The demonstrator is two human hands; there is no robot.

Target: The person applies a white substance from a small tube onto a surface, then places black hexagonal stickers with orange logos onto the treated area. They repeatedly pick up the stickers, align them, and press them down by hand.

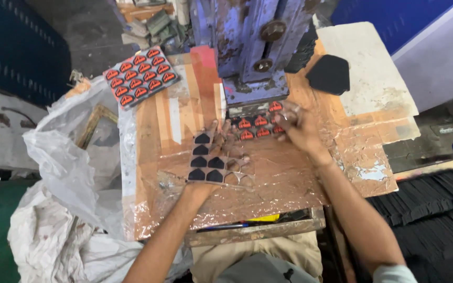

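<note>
Head camera, near to far: left hand (213, 157) lies flat, fingers spread, pressing on a punched-out sheet (217, 163) of black badge shapes on the taped bench (284, 183). Right hand (295, 126) has fingers closed on a sheet of orange-and-black badges (255, 127) lying under the blue press (252, 47). Farther left, another printed badge sheet (141, 76); farther right, a black pentagonal piece (329, 74).

head view | worn up high on the head | looking almost straight down and a bit forward | close over the taped table (289, 183), both forearms and the blue machine (252, 47) | only one view
</note>
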